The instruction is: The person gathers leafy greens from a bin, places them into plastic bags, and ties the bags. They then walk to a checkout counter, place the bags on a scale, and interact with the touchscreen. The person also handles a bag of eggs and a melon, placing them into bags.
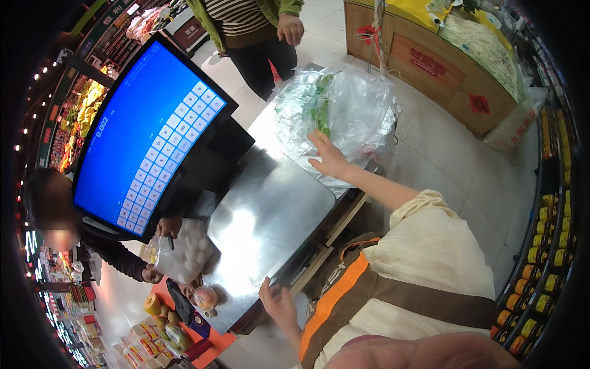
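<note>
My right hand [329, 156], fingers spread and holding nothing, is just in front of a heap of clear plastic bags [364, 106]. Green leaves [321, 110] show through the plastic; I cannot tell whether a fingertip touches it. My left hand [277, 302] is open and holds nothing, close to the near edge of the bright steel weighing plate [272, 203]. At the plate's far left end, another person's hand [169, 227] is at a clear bag of round white items [186, 253]. A small bag of reddish fruit [204, 298] lies beside it.
A touch screen with a keyboard [156, 133] stands behind the plate. A person in a green jacket [249, 27] stands beyond the bags. Fruit and boxes [161, 323] lie on an orange surface at lower left. A wooden display cabinet [424, 69] and shelves of jars [530, 286] stand to the right.
</note>
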`<state>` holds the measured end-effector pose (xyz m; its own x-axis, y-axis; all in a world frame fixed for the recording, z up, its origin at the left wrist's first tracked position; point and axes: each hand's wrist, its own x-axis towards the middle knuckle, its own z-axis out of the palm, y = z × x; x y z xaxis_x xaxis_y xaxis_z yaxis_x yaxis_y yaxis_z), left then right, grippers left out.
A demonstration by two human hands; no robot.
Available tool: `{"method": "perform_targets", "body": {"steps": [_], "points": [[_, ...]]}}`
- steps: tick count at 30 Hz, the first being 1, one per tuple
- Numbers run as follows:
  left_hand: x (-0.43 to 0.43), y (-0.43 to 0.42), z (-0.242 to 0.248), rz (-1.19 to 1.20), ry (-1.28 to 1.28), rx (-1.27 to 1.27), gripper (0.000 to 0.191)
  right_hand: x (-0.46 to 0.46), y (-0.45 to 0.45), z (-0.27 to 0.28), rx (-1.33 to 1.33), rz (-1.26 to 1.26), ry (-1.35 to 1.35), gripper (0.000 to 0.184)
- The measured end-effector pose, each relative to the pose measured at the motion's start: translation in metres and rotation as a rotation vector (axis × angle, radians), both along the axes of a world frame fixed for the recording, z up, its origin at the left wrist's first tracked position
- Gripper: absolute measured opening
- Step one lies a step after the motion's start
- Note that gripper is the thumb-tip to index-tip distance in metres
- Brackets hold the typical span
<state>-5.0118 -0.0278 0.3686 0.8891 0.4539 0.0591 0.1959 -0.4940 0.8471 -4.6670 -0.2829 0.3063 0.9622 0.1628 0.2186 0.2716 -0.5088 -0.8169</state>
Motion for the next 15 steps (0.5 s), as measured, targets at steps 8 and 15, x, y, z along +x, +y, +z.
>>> {"method": "perform_targets", "body": {"steps": [8, 15], "points": [[-0.017, 0.023, -0.006, 0.097, -0.042, -0.060, 0.044, -0.049, -0.005, -0.039, -0.223, 0.020, -0.157, 0.039], [-0.058, 0.060, -0.019, 0.248, -0.111, -0.144, 0.041, -0.066, 0.003, -0.039, -0.207, 0.047, -0.085, 0.034]]}}
